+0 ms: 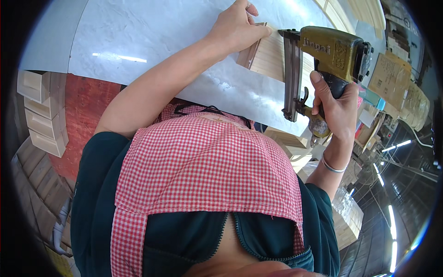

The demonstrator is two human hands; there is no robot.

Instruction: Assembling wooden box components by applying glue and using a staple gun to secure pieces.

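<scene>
My right hand (339, 104) is wrapped round the black grip of a nail gun (330, 39) with a dull gold body and a long dark magazine. The gun's nose points left, close to the far end of a pale wooden panel (270, 55). Along that panel's left edge runs a brown wooden strip (249, 54). At its far end my left hand (235, 27) grips the strip, thumb stretched over the top corner and fingers curled on the far side. Part of the panel lies hidden behind the magazine.
Under the wood spreads a pale marbled worktop (161, 41). Stacked wooden boxes (44, 111) stand at the left beside a red surface (85, 115). Pale boards (364, 14) lie at the far right, near a cardboard box (390, 76). More wooden pieces (286, 141) sit below the worktop's near edge.
</scene>
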